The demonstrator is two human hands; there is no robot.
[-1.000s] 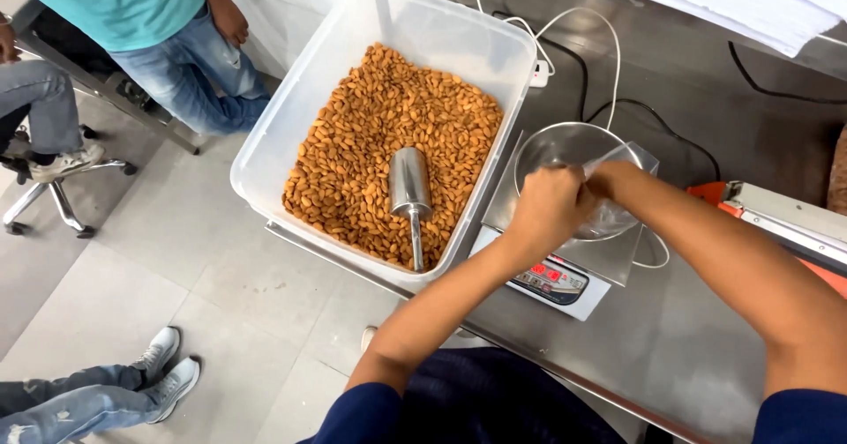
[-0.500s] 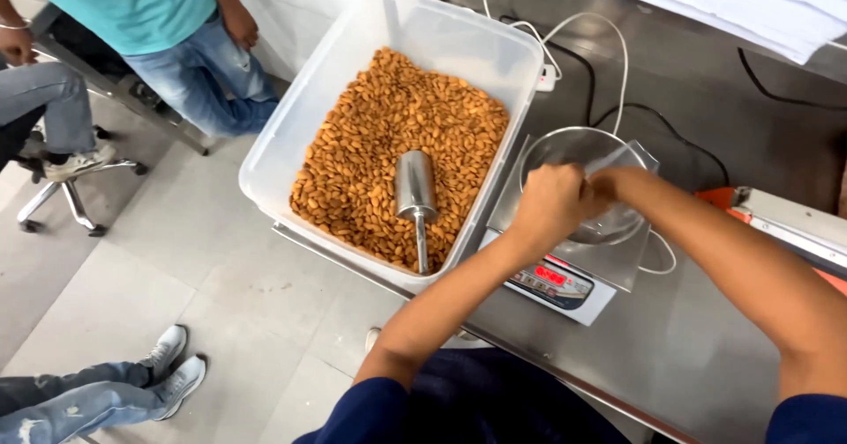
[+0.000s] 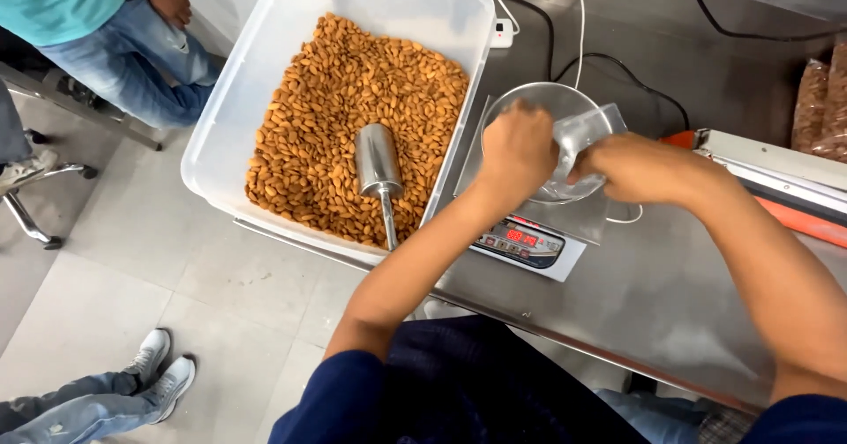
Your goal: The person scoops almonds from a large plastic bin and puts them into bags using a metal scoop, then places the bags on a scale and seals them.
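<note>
- Holding a clear plastic pouch (image 3: 584,135) over a steel bowl (image 3: 538,113), both hands meet above a digital scale (image 3: 528,243) that stands near the front edge of the steel worktop (image 3: 670,294).
- The left hand (image 3: 516,151) is curled shut, its fingers pinching one side of the pouch; the right hand (image 3: 637,167) is closed on the opposite side, so the film is drawn between them, apparently to keep its mouth spread.
- The pouch hangs just above or partly inside the bowl; whether it rests on the bowl's floor is hidden by the hands, and what it holds cannot be made out.
- The bowl sits on the scale's platform, so anything placed in it would be weighed; the lit display faces the person at the front.
- Just beside the scale, at the worktop's left end, a large translucent tub (image 3: 221,135) overhangs the edge, about half full of almonds (image 3: 353,100).
- A metal scoop (image 3: 378,162) lies on the almonds, cup away from the person and handle toward them, within easy reach of the left hand.
- At the right edge lies a long sealing machine (image 3: 776,179) with an orange base, and behind it filled bags (image 3: 820,109) of nuts.
- White and black cables (image 3: 573,29) trail across the back of the worktop.
- Another person in a teal shirt and jeans (image 3: 97,29) stands on the floor beyond the tub; someone else's grey shoes (image 3: 159,373) show at the lower left.
</note>
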